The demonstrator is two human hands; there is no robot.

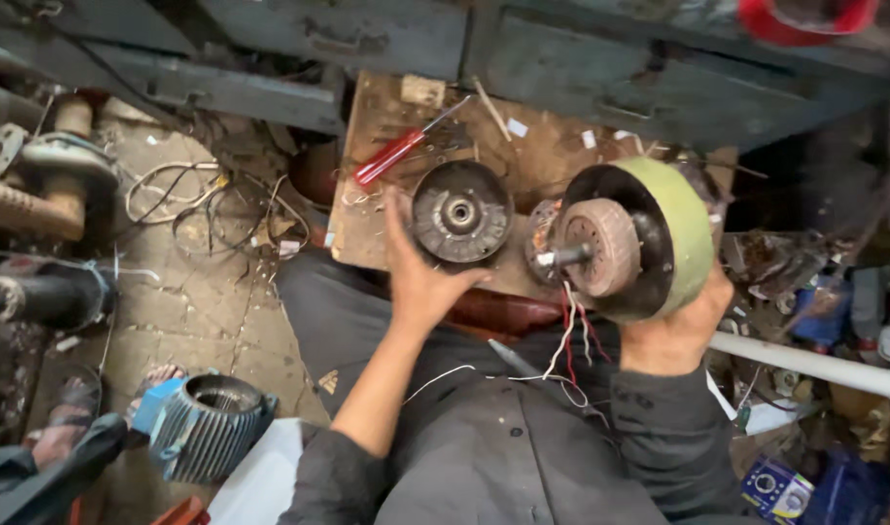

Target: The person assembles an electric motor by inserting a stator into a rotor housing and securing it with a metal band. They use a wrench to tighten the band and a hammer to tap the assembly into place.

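Note:
My right hand [670, 329] grips a round green motor housing [670, 231] from below and holds it tilted on its side. A rusty rotor with a shaft [595, 248] sits inside it, and red and white wires [573, 335] hang from it. My left hand [418, 277] is raised with its fingers spread and holds nothing. It hovers at the left rim of a round dark metal end cover [461, 211] that lies flat on a worn wooden board [542, 156]. A red-handled screwdriver [398, 148] lies on the board's far left part.
Grey metal drawers [581, 53] stand behind the board. A blue finned motor casing [204, 425] lies on the stone floor at the lower left, near another person's sandalled feet [75, 413]. Loose wire coils [187, 199] and old motor parts lie left; a white pipe [814, 365] crosses right.

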